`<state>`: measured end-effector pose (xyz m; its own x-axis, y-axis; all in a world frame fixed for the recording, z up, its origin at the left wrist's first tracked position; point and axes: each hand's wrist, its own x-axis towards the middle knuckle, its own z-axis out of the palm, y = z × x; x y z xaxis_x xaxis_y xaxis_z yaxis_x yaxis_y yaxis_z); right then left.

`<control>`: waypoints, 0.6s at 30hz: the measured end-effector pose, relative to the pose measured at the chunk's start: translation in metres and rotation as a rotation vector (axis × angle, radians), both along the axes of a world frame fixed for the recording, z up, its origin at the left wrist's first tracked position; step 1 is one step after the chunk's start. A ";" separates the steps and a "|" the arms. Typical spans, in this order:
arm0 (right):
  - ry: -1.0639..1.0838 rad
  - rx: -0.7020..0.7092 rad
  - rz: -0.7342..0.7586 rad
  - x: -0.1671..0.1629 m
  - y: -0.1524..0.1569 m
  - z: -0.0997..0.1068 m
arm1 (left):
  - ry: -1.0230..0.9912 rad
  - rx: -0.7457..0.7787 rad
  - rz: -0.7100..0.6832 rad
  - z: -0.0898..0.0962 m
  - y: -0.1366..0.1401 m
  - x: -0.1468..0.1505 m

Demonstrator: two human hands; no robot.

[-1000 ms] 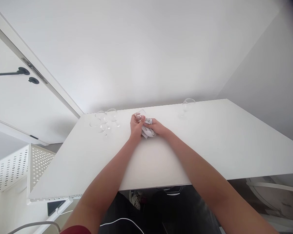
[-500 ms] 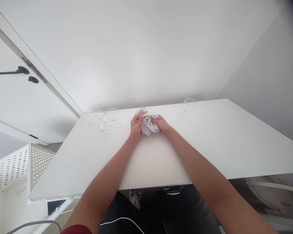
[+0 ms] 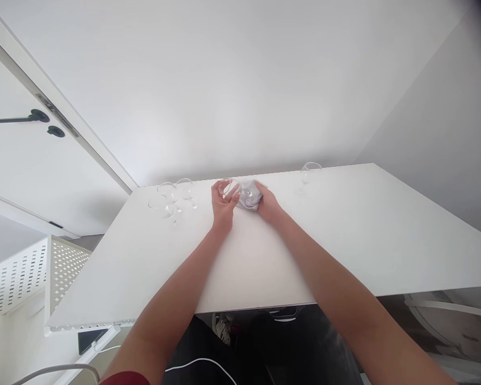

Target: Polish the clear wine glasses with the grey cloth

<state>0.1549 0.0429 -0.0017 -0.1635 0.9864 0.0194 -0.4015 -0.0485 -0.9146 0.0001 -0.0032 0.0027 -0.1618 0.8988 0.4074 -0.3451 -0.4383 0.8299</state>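
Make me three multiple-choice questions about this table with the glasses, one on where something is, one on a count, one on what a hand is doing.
1. Where does the lone glass stand?
A. Right of the hands, near the far edge
B. On the floor
C. At the near edge

2. How many glasses form the left cluster?
A. One
B. Three
C. Six

3. What does the left hand hold?
A. Nothing
B. A phone
C. A clear glass

Answers: 1 A, it stands alone on the white table. 2 B, three rims show. 3 C, while the right hand presses a grey cloth against it.
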 end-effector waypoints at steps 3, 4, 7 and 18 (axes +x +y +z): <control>0.035 0.049 0.156 0.001 -0.004 0.002 | 0.032 0.005 -0.026 0.002 -0.002 0.001; 0.020 0.052 0.156 0.002 -0.003 0.001 | 0.040 0.006 -0.033 0.003 -0.002 0.001; -0.068 0.011 0.072 0.008 0.001 -0.006 | 0.060 0.024 -0.052 0.003 -0.002 0.002; -0.088 -0.046 -0.128 0.005 0.006 -0.009 | 0.110 0.046 -0.091 0.005 -0.005 0.005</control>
<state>0.1600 0.0487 -0.0106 -0.0355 0.9987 -0.0352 -0.3258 -0.0448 -0.9444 0.0051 -0.0078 0.0076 -0.0328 0.8877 0.4592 -0.2931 -0.4478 0.8447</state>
